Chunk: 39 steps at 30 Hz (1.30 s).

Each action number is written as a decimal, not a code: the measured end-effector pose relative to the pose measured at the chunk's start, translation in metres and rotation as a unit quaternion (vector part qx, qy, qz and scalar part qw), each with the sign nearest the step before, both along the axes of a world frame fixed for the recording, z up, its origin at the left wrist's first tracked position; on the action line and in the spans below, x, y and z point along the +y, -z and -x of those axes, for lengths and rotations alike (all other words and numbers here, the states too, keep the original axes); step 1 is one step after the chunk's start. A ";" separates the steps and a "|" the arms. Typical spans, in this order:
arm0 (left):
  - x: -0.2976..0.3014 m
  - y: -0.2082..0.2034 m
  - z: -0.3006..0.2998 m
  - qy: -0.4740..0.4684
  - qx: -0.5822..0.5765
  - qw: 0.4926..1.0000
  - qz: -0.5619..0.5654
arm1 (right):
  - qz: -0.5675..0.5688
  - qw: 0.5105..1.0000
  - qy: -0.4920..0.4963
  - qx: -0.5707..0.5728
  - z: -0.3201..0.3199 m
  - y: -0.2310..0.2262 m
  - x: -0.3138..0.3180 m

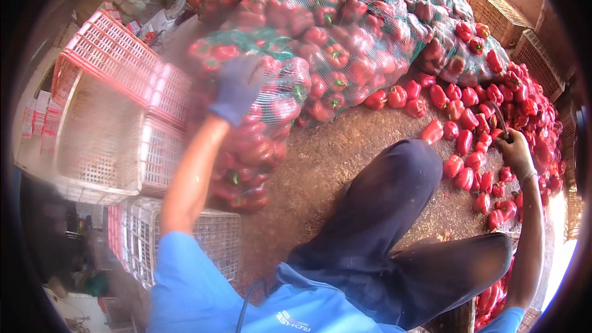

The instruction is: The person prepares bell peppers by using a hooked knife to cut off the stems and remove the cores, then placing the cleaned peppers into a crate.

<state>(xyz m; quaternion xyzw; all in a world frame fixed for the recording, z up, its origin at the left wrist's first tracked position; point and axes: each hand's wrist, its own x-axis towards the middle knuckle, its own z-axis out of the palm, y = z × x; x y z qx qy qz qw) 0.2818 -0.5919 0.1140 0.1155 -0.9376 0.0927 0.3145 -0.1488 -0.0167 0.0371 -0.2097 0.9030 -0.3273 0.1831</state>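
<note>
My left hand point(237, 89), in a purple-blue glove, reaches over the near left green mesh sack point(271, 126) filled with red bell peppers. Haze and blur smear its fingers, so whether they grip the mesh is unclear. On the right, my bare right hand point(517, 151) is closed round a dark, thin, curved tool point(501, 120), perhaps a hooked blade. It hangs over loose red bell peppers point(465, 142) that spread across the brown floor and heap up at the far right.
More full mesh sacks point(351, 43) are piled at the back. At left stand a pink-and-white plastic crate point(102, 142) on its side and a white crate point(209, 237). Tan crates point(499, 15) line the back right. My bent knees point(407, 172) rise in the middle.
</note>
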 end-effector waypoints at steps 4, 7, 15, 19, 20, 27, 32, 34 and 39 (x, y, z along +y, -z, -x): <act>-0.055 0.003 0.040 -0.041 -0.159 0.982 0.089 | 0.053 0.996 -0.045 -0.052 -0.032 -0.030 -0.063; -0.071 0.000 0.057 -0.084 -0.267 0.957 0.080 | -0.026 0.985 -0.131 0.105 -0.037 -0.025 -0.101; -0.076 -0.017 0.038 -0.022 -0.277 0.960 0.031 | 0.053 0.965 -0.246 0.073 -0.038 -0.018 -0.256; -0.059 -0.022 0.029 -0.037 -0.257 0.965 0.042 | 0.144 0.935 -0.323 -0.016 -0.072 -0.018 -0.352; -0.057 -0.021 0.028 -0.044 -0.249 0.967 0.038 | 0.159 0.931 -0.323 -0.066 -0.083 -0.024 -0.372; -0.046 -0.005 0.017 -0.007 -0.159 0.987 0.027 | 0.209 0.890 -0.404 0.005 -0.137 -0.045 -0.469; -0.021 -0.017 0.012 -0.055 -0.167 0.977 0.119 | 0.120 0.882 -0.446 0.096 -0.155 -0.039 -0.506; -0.018 -0.018 0.007 -0.032 -0.146 0.984 0.097 | 0.099 0.882 -0.447 0.108 -0.159 -0.045 -0.512; -0.016 -0.019 -0.004 -0.027 -0.147 0.985 0.088 | 0.086 0.842 -0.497 0.193 -0.162 -0.045 -0.528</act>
